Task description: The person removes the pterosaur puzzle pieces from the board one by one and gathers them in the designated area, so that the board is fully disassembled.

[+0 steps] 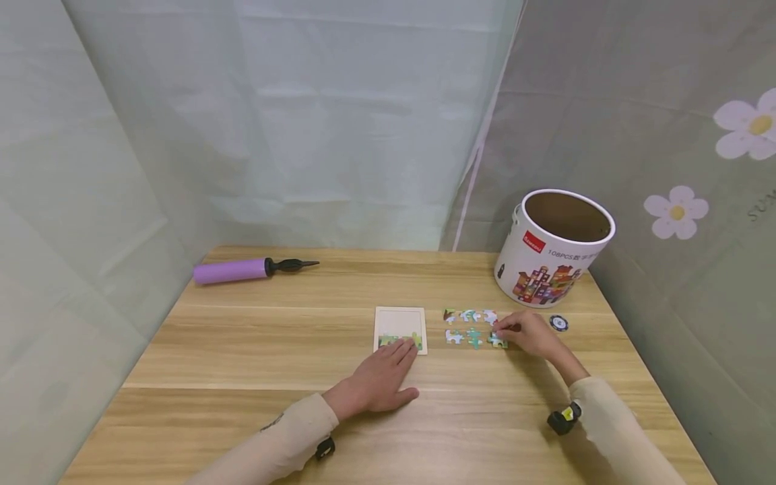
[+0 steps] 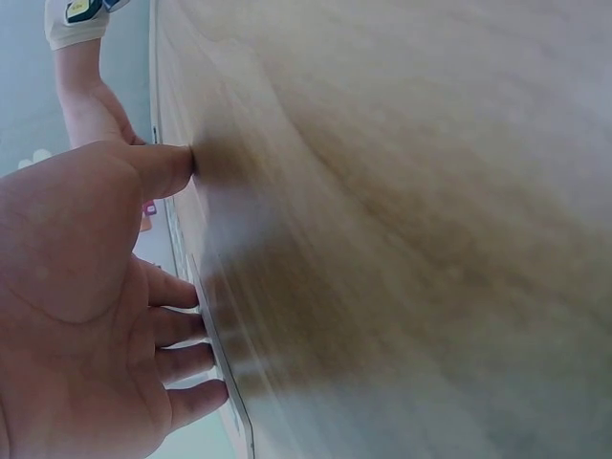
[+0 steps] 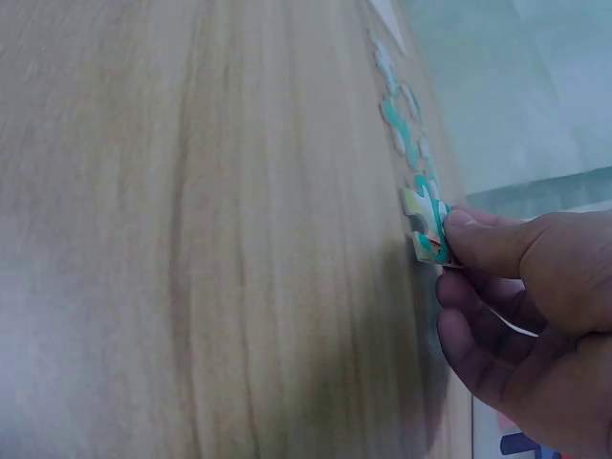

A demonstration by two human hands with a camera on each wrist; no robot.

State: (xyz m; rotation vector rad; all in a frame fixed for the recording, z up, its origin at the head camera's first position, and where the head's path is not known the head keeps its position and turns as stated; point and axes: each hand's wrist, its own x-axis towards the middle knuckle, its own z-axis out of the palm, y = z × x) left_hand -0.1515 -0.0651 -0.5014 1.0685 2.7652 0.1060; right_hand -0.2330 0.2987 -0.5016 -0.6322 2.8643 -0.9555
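Note:
My left hand (image 1: 380, 378) lies with straight fingers over the near edge of a square puzzle tray (image 1: 401, 319). Green puzzle pieces (image 1: 390, 340) fill the tray's near part, partly hidden under those fingertips; its far part shows bare board. In the left wrist view, the fingertips (image 2: 196, 394) touch the tray's edge. To the right, my right hand (image 1: 532, 335) pinches a green and white jigsaw piece (image 3: 430, 222) between thumb and fingers, close above the tabletop. Several loose jigsaw pieces (image 1: 454, 337) lie in two rows between the tray and that hand.
A white bucket (image 1: 542, 259) with printed buildings stands at the back right. A dark round chip (image 1: 559, 323) lies beside my right hand. At the back left is a purple hand pump (image 1: 233, 271) with a black nozzle. Cloth hangs behind the wooden table (image 1: 254, 357).

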